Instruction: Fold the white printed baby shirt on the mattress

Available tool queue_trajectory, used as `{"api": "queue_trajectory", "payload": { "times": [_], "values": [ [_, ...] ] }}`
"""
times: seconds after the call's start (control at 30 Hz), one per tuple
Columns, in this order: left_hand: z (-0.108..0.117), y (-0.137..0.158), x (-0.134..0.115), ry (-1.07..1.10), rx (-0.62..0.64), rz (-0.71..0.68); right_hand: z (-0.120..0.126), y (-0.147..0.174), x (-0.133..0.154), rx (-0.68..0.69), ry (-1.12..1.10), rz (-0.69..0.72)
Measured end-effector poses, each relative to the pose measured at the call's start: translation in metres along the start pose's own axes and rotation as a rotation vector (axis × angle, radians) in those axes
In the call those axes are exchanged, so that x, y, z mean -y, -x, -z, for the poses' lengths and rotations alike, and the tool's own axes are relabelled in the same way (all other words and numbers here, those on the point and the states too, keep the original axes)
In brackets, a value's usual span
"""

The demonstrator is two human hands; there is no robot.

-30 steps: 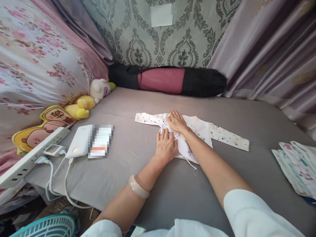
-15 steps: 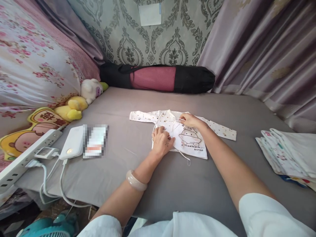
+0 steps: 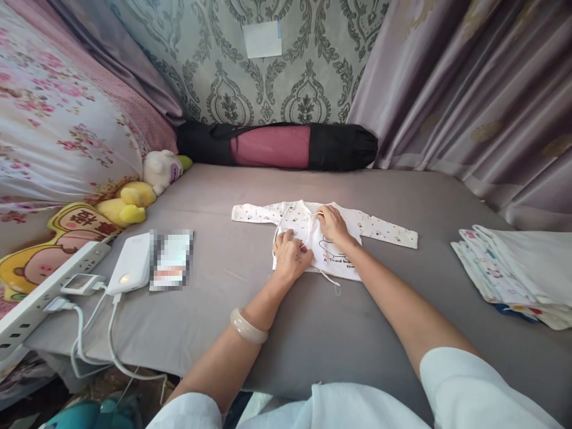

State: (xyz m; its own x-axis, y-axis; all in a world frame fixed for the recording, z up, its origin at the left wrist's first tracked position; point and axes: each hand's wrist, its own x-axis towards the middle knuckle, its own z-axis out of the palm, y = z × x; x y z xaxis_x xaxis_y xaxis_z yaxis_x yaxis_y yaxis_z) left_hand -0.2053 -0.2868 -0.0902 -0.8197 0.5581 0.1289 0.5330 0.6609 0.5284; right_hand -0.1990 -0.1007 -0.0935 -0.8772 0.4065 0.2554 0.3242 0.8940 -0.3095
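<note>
A small white baby shirt (image 3: 384,229) with tiny prints and a cartoon on its front lies spread on the grey bed sheet (image 3: 313,322), sleeves out to both sides. My left hand (image 3: 291,256) rests on the shirt's left front panel, fingers curled on the cloth. My right hand (image 3: 331,223) lies on the chest of the shirt and pinches a thin white tie string near the collar. Another loose tie string (image 3: 331,281) trails off the hem onto the sheet. A pale bangle (image 3: 248,328) is on my left wrist.
A stack of folded printed cloths (image 3: 513,271) lies at the right. On the left are a white power bank (image 3: 131,271), a blurred phone (image 3: 170,259), a power strip (image 3: 44,292) with cables, and plush toys (image 3: 134,196). A black and pink roll bag (image 3: 277,146) lies against the wall.
My right hand moved left from the shirt's right shoulder to its chest, covering part of the cartoon. The left hand stayed on the left panel. The view shifted slightly to the right.
</note>
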Motion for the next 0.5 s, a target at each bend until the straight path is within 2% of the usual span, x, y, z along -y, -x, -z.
{"api": "queue_trajectory", "payload": {
  "times": [0.13,0.2,0.27,0.37,0.5],
  "values": [
    [0.006,0.004,-0.002,-0.014,-0.025,-0.004,0.004,0.018,0.002,0.021,0.043,0.031],
    [0.008,0.006,-0.004,-0.052,-0.065,-0.085,0.007,0.032,0.001,0.028,0.067,0.035],
    [0.007,0.009,-0.007,-0.09,-0.093,-0.229,0.008,0.048,-0.002,0.04,0.096,0.041],
    [-0.003,0.012,-0.01,-0.156,-0.02,-0.42,0.007,0.064,-0.005,0.105,0.149,0.009],
    [-0.017,0.015,-0.01,-0.26,0.093,-0.449,0.006,0.059,-0.009,0.197,0.204,-0.045]
  ]
}}
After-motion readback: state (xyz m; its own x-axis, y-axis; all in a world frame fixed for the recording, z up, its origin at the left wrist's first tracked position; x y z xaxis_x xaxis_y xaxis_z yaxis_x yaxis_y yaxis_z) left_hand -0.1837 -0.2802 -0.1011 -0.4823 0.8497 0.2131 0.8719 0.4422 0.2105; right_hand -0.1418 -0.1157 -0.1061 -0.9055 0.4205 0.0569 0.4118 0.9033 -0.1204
